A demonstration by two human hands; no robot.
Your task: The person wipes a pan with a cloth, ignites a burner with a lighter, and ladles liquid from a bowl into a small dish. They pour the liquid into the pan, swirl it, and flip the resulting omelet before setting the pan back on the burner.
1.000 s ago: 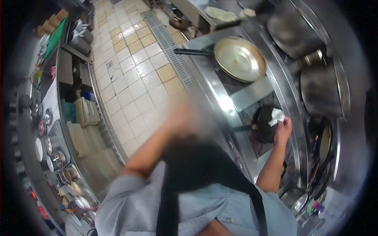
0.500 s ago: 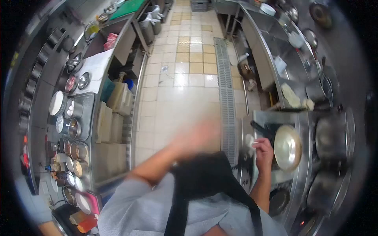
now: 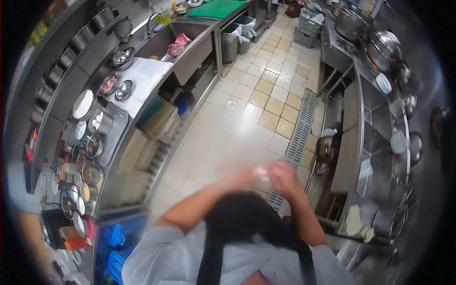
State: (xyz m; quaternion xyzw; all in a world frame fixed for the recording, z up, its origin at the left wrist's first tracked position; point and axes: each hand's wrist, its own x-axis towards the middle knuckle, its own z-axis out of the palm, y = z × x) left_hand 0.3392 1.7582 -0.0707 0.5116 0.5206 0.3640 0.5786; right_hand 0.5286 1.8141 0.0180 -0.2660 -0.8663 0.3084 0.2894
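In front of my apron, my two hands meet over the tiled floor. A small white thing (image 3: pixel 261 173) lies at the fingertips of my right hand (image 3: pixel 283 177), whose fingers are closed on it; blur hides its kind. Smeared by motion, my left hand (image 3: pixel 243 175) reaches the same white thing from the other side, so its fingers do not show clearly.
On the left counter stand a pot of white eggs (image 3: pixel 100 121), a bowl of white powder (image 3: pixel 83 104) and several seasoning pots (image 3: pixel 88 174). Raw meat (image 3: pixel 179 45) lies in the sink. A floor grate (image 3: pixel 300 126) runs beside the right-hand sinks (image 3: pixel 380 111).
My view has turned left, away from the stove and its pale pan. My right hand has left the stove with the white thing and come to my left hand.
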